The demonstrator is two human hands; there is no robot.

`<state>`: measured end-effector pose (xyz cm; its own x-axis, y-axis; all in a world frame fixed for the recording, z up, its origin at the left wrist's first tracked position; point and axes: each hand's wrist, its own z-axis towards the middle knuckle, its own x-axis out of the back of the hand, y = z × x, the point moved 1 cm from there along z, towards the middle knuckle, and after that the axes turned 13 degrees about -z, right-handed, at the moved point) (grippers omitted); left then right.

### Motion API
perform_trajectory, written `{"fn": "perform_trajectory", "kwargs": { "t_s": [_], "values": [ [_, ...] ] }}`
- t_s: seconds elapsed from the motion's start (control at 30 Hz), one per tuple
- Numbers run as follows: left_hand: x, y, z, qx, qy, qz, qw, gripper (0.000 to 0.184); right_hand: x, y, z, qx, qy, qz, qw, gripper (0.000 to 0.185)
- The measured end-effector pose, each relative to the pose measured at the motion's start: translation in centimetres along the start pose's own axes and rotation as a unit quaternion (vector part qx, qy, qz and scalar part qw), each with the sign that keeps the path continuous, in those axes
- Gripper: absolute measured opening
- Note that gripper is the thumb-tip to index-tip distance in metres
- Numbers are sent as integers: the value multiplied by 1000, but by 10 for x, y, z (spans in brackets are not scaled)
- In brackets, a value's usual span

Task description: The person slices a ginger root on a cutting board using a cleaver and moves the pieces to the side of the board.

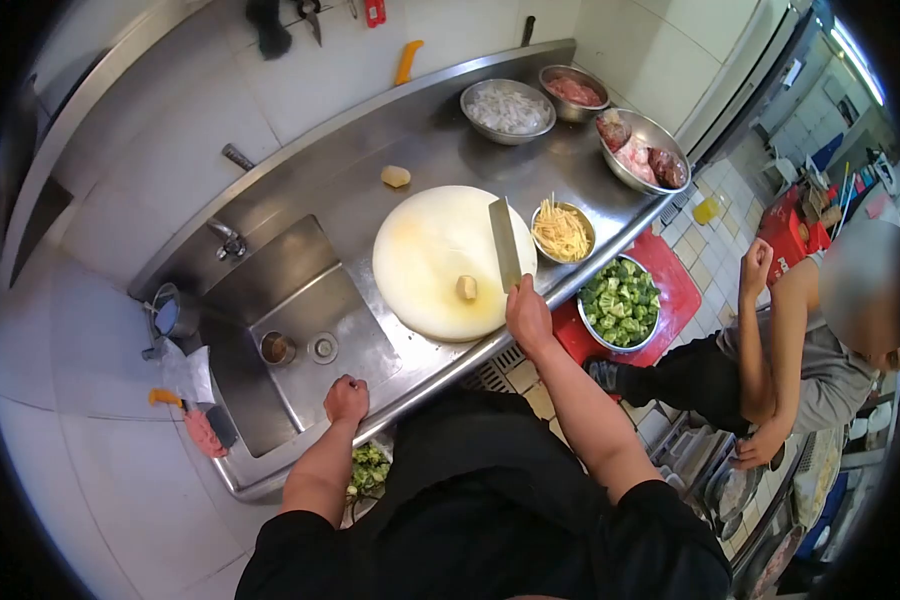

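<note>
My right hand [528,314] grips the handle of a cleaver [505,240], its broad blade lying over the right side of a thick round white chopping board [425,235]. Left of the blade, a small peeled yellowish piece [466,288] sits on the board; its kind is unclear. Behind the board a similar pale lump [395,176] lies on the steel counter. Beside the cleaver stands a bowl of thin yellow strips [562,232]. At the front edge of the sink [342,310], my left hand [347,398] is closed; whatever its fingers hold is hidden.
Metal bowls of whitish pieces [508,108], red meat [574,90] and meat chunks [642,160] line the counter's far end. Cut broccoli [620,302] fills a bowl on a red stand [678,285]. A seated person [800,340] is at right. A tap [228,240] overhangs the sink.
</note>
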<state>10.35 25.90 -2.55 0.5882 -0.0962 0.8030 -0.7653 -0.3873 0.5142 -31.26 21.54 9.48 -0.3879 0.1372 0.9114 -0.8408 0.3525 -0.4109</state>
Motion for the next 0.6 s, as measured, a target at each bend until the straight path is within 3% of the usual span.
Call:
{"fn": "perform_trajectory", "kwargs": {
  "t_s": [0.47, 0.57, 0.6],
  "values": [
    [4, 11, 0, 14, -24, 7, 1000, 33, -5, 4, 13, 24, -5, -11, 1000, 29],
    [3, 5, -1, 11, -21, 8, 1000, 33, 11, -2, 31, 34, -61, -56, 996, 30],
    [2, 4, 0, 9, -21, 12, 1000, 33, 22, -11, 30, 31, -35, -50, 998, 32]
  ]
}}
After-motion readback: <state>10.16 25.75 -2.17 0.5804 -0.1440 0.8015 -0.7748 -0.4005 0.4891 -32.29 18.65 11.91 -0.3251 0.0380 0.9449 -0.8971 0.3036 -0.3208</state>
